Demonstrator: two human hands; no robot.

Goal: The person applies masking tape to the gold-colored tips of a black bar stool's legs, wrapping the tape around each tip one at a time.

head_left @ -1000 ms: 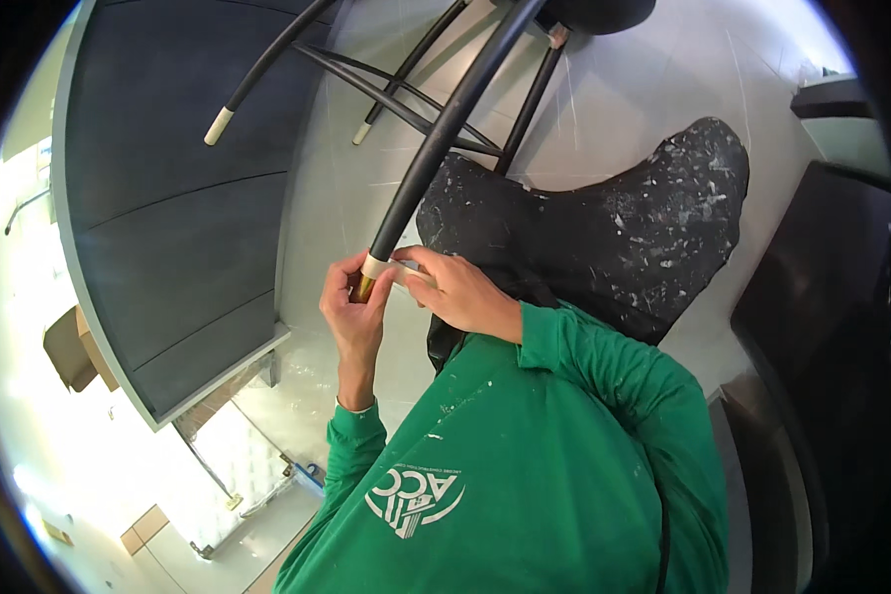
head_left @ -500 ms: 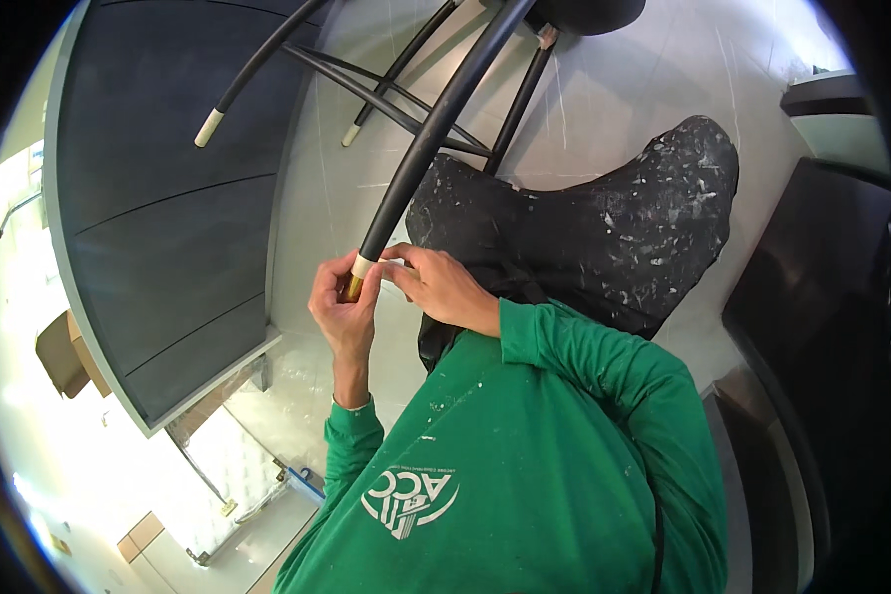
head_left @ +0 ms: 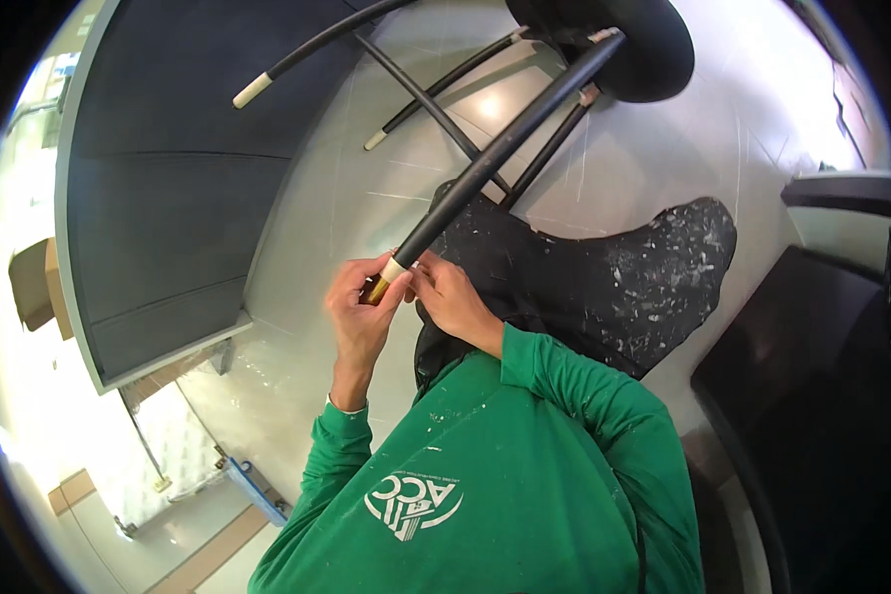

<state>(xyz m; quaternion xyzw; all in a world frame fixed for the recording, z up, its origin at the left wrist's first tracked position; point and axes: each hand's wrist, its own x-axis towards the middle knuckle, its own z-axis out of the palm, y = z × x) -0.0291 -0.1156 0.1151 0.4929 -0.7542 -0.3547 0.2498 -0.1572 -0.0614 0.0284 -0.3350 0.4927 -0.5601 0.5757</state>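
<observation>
A black stool lies tipped over, its round seat (head_left: 653, 49) away from me and its legs toward me. The nearest leg (head_left: 505, 148) slants down to my hands. Near its end is a cream band that looks like masking tape (head_left: 393, 269), with a gold-coloured tip (head_left: 377, 290) below it. My left hand (head_left: 358, 315) is closed round this end, thumb against the band. From the right, my right hand (head_left: 455, 305) pinches at the band's edge; its fingertips are partly hidden behind the leg. Two other legs end in cream-covered tips (head_left: 252, 90).
A large dark grey panel (head_left: 178, 218) stands on the left. My paint-spotted black trouser leg (head_left: 653, 267) is bent beneath the stool. A black piece of furniture (head_left: 802, 396) stands at right. A cardboard box (head_left: 35, 287) and a blue-edged object (head_left: 257, 492) are at lower left.
The stool and both hands have shifted a little to the right in view, and more of the seat shows. My right hand has come closer against the leg end.
</observation>
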